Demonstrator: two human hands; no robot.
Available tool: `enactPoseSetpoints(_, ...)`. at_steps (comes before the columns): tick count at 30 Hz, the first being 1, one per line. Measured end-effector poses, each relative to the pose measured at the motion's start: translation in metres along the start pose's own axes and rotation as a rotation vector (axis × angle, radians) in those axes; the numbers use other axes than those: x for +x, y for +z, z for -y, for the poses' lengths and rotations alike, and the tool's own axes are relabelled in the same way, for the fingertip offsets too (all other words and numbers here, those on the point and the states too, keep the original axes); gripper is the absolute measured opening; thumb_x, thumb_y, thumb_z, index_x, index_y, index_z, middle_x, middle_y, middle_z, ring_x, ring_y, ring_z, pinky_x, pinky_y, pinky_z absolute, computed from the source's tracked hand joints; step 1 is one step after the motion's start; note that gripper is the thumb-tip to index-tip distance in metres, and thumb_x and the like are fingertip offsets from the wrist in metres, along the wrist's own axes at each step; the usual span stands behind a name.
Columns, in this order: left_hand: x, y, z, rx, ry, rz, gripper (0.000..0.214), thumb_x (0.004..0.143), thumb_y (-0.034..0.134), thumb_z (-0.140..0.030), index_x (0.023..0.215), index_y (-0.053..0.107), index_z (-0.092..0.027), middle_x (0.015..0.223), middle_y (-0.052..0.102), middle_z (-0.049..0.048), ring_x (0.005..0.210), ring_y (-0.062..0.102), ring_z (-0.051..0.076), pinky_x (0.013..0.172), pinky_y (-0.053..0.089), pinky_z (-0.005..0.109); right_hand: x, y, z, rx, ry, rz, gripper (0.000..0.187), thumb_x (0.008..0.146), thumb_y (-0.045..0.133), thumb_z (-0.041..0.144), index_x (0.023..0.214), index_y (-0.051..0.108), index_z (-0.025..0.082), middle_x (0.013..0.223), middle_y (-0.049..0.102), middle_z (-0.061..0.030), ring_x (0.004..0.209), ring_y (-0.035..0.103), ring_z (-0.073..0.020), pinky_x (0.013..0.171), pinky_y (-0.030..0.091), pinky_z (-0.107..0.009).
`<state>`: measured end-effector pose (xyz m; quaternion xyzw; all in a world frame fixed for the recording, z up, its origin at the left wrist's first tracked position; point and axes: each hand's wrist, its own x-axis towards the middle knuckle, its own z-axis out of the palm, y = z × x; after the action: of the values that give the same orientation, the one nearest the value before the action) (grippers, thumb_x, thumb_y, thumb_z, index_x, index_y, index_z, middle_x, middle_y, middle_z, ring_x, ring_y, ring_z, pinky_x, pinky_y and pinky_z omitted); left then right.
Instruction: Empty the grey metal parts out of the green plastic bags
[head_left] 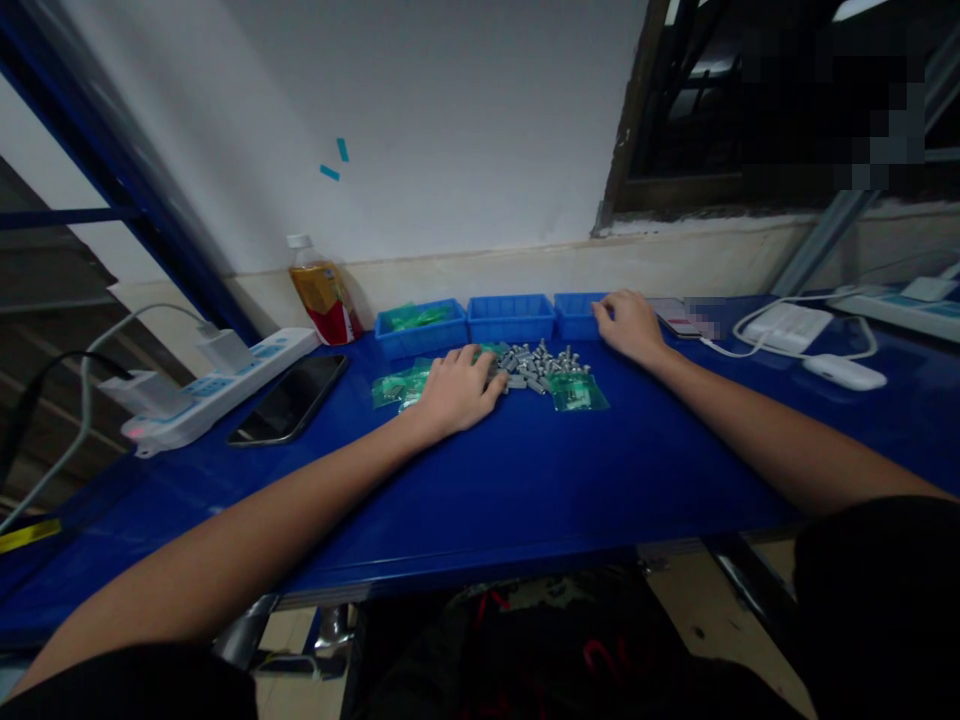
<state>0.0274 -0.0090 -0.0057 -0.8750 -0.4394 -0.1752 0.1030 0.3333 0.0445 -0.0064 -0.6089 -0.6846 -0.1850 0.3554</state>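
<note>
My left hand (459,392) lies palm down with its fingers spread. It partly covers green plastic packets (394,388) and the left side of a pile of small grey metal parts and screws (529,365). Another green packet (581,392) rests at the pile's right front. At the right-hand blue bin (574,316), my right hand (628,325) has its fingers curled in towards the thumb and hides the bin's right end. Whatever those fingers hold, if anything, does not show.
More green packets fill the left blue bin (420,340); a middle blue bin (511,318) stands beside it. A drink bottle (322,295), black phone (289,402) and power strip (225,385) are at left. White chargers and cables (787,328) lie at right.
</note>
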Motion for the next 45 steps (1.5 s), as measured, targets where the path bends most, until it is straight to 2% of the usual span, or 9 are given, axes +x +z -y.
enactPoseSetpoints(9,0.0,-0.002,0.0,-0.077,0.152,-0.1,0.028,0.091,0.043,-0.03,0.113,0.051,-0.016,0.104,0.057,0.01,0.093,0.053,0.023,0.081,0.044,0.036,-0.008,-0.017,0.048,0.061,-0.104,-0.028,0.022,0.086,0.046,0.033,0.074,0.058,0.019,0.081,0.059,-0.0113,0.084,0.051,-0.0266,0.075,0.038,-0.043)
enactPoseSetpoints(13,0.002,0.002,0.004,-0.224,0.16,-0.142,0.027,0.09,0.046,-0.024,0.115,0.046,-0.015,0.098,0.059,0.0079,0.09,0.054,0.02,0.082,0.045,0.035,-0.022,-0.033,0.1,0.229,-0.167,0.161,0.028,0.089,0.043,0.04,0.079,0.059,0.019,0.072,0.06,-0.0065,0.073,0.055,-0.0219,0.067,0.038,-0.035)
enactPoseSetpoints(18,0.005,0.004,0.007,-0.376,0.139,-0.229,0.017,0.089,0.044,-0.019,0.106,0.045,-0.016,0.092,0.059,0.0061,0.086,0.054,0.018,0.078,0.045,0.032,-0.039,-0.041,0.143,0.507,-0.066,0.404,0.035,0.093,0.036,0.046,0.098,0.06,0.02,0.064,0.061,-0.0014,0.058,0.056,-0.0158,0.055,0.035,-0.028)
enactPoseSetpoints(25,0.001,0.0,0.003,-0.386,0.243,-0.306,0.007,0.09,0.038,-0.018,0.087,0.044,-0.02,0.086,0.055,0.0036,0.083,0.051,0.015,0.075,0.044,0.028,-0.039,-0.027,0.146,0.961,0.259,0.422,0.022,0.084,0.054,0.041,0.092,0.052,0.02,0.068,0.063,-0.0032,0.056,0.057,-0.0145,0.049,0.042,-0.028)
enactPoseSetpoints(29,-0.001,-0.004,0.0,-0.337,0.36,-0.257,0.01,0.091,0.037,-0.018,0.087,0.045,-0.019,0.086,0.055,0.0047,0.083,0.051,0.016,0.075,0.043,0.029,-0.04,-0.023,0.148,0.972,0.321,0.424,0.021,0.084,0.053,0.04,0.077,0.048,0.02,0.068,0.06,-0.004,0.062,0.057,-0.0155,0.056,0.046,-0.031)
enactPoseSetpoints(31,-0.001,-0.005,-0.002,-0.293,0.375,-0.234,0.01,0.092,0.037,-0.019,0.088,0.047,-0.019,0.088,0.057,0.0055,0.084,0.051,0.017,0.076,0.042,0.03,-0.043,-0.023,0.149,0.87,0.275,0.28,0.017,0.08,0.056,0.033,0.075,0.046,0.02,0.069,0.057,-0.0031,0.065,0.056,-0.0161,0.06,0.046,-0.032)
enactPoseSetpoints(35,-0.002,-0.008,-0.003,-0.21,0.376,-0.239,0.012,0.093,0.041,-0.026,0.087,0.048,-0.019,0.087,0.057,0.0056,0.085,0.05,0.019,0.074,0.04,0.032,-0.051,-0.034,0.151,0.705,-0.065,0.007,0.019,0.079,0.051,0.019,0.098,0.049,0.02,0.088,0.059,-0.0052,0.082,0.057,-0.018,0.075,0.046,-0.034)
enactPoseSetpoints(38,-0.002,-0.008,-0.003,-0.179,0.373,-0.289,0.014,0.093,0.041,-0.03,0.085,0.046,-0.019,0.082,0.055,0.0051,0.08,0.048,0.019,0.071,0.039,0.032,-0.055,-0.042,0.151,0.632,-0.263,-0.012,0.029,0.084,0.045,0.015,0.112,0.049,0.02,0.094,0.06,-0.0068,0.089,0.056,-0.0188,0.081,0.044,-0.034)
enactPoseSetpoints(45,-0.002,-0.004,-0.004,-0.202,0.301,-0.391,0.007,0.092,0.039,-0.021,0.085,0.041,-0.02,0.079,0.051,0.0035,0.075,0.045,0.018,0.065,0.038,0.03,-0.054,-0.032,0.144,0.608,-0.398,-0.071,0.013,0.086,0.044,0.015,0.09,0.055,0.019,0.084,0.058,-0.0057,0.081,0.055,-0.0177,0.074,0.044,-0.032)
